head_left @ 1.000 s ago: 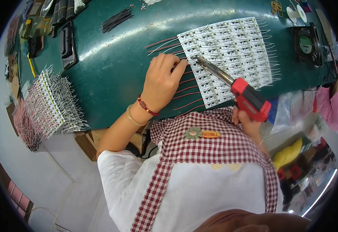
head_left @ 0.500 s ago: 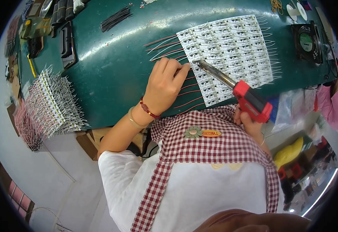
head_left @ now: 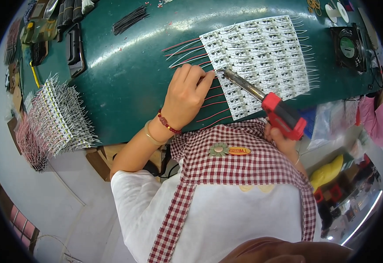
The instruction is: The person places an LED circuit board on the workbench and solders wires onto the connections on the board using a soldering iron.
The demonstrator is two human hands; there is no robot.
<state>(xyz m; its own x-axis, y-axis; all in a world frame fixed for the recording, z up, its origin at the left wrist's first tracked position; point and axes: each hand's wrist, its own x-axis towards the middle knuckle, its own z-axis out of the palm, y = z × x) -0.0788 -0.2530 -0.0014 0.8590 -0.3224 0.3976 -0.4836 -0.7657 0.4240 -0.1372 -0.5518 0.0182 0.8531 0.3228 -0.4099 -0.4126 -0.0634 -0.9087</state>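
Note:
A white panel of small circuit boards [head_left: 268, 55] lies on the green table, with thin red and white wires [head_left: 214, 104] sticking out from its left edge. At that edge my left hand [head_left: 185, 93] is closed, thumb and forefinger pinched on a thin wire against the board; most of the wire is hidden by the fingers. My right hand [head_left: 281, 141] grips a red and black soldering gun [head_left: 284, 115] from below, its fingers partly hidden behind the handle. The gun's metal tip rests at the panel's left edge, just beside my left fingertips.
A thick stack of wired board strips [head_left: 62, 116] stands at the table's left edge. Black wires [head_left: 131, 20] lie at the back. A black fan [head_left: 348, 49] and a white spool [head_left: 336, 12] sit at the right. A black case [head_left: 74, 50] lies at the left.
The soldering gun has shifted very slightly left, its tip staying at the panel's edge. My left hand stays nearly where it was, still pinching.

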